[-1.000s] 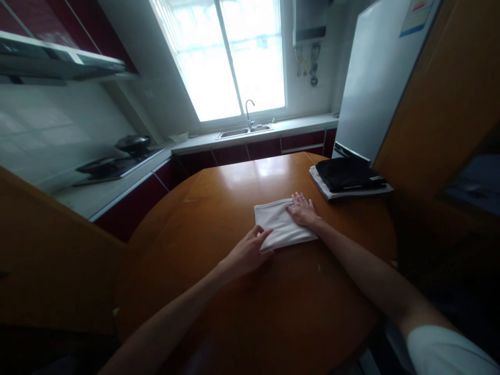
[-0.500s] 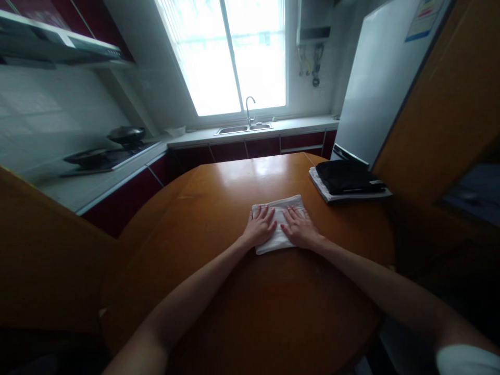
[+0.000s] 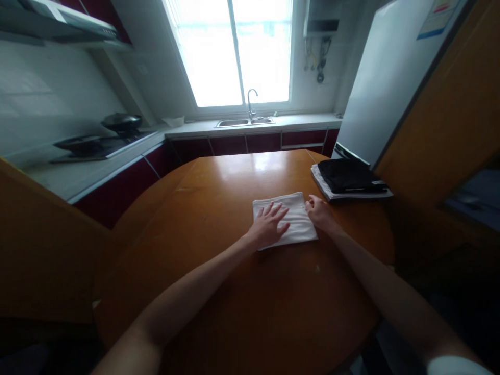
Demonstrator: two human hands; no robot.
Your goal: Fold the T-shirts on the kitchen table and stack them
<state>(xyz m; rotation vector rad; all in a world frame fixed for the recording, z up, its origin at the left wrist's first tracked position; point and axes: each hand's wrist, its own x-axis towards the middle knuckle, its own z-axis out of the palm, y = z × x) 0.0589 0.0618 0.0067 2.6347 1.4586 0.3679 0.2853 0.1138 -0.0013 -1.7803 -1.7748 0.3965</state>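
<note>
White cloth point(image 3: 300, 222) lies under my spread left hand point(image 3: 267, 229). My right hand point(image 3: 319, 213) curls at its edge; whether pinching, I cannot tell.

Big bright window point(image 3: 265, 57) over a double sink point(image 3: 231, 123) with a tall curved faucet point(image 3: 249, 100), dark red cabinets point(image 3: 265, 142) below. Boxy wall unit point(image 3: 322, 15) with pipes point(image 3: 321, 63) hanging underneath, pale fridge point(image 3: 385, 78) with a sticker point(image 3: 437, 20), two dark pans point(image 3: 122, 123) on the stove point(image 3: 122, 147), range hood point(image 3: 74, 25) above.
</note>
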